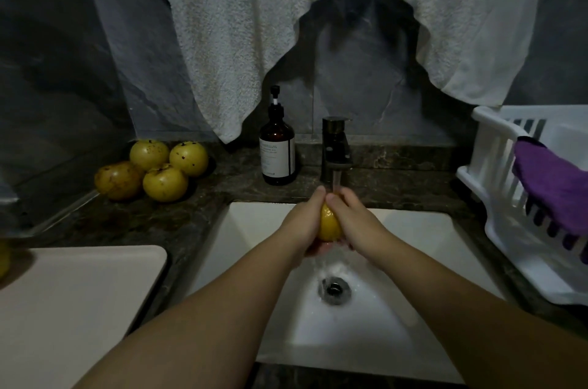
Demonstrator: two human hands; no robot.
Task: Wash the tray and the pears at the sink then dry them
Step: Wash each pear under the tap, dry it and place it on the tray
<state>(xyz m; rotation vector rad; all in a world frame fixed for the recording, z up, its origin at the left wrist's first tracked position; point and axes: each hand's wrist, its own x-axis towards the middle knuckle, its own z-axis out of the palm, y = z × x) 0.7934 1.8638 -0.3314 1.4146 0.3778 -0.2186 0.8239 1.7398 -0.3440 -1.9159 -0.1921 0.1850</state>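
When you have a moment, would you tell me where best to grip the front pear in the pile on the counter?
Probably around the round sides of the front pear, coming from above and the sink side. Its top faces up and its front is clear, while the other pears press against its back and left.

I see a dark stone counter around the sink. On it: four pears back left, tray front left, soap bottle beside the tap, white rack right.
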